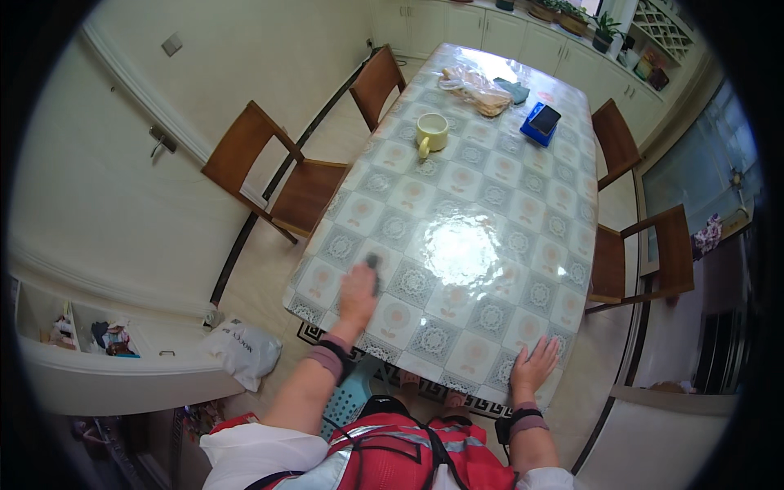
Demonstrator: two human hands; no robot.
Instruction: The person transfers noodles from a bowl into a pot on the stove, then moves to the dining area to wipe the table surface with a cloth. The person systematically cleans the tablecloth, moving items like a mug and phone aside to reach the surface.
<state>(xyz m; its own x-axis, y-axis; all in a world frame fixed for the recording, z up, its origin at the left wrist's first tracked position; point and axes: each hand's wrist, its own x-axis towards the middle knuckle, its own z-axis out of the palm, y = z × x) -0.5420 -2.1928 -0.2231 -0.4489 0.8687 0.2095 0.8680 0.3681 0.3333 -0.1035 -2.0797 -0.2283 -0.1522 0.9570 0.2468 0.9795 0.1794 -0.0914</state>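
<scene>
My left hand (pixel 358 293) is blurred over the near left part of a table (pixel 404 318) covered with a patterned, glossy tablecloth. Along its thumb side is a small dark object (pixel 373 264), blurred like the hand and seemingly held in it; what it is cannot be told. My right hand (pixel 536 365) lies palm down near the table's front right corner, fingers spread, with nothing in it. Farther up the table stands a pale yellow mug (pixel 432 133), its handle towards me. A dark phone (pixel 544 120) rests on a blue box-like item (pixel 531 130).
At the far end lie a clear plastic bag with tan contents (pixel 481 92) and a teal cloth (pixel 513 90). Wooden chairs flank the table on the left (pixel 309 190) and right (pixel 664 251). A white plastic bag (pixel 245 352) sits at lower left, near a perforated teal stool (pixel 349 398).
</scene>
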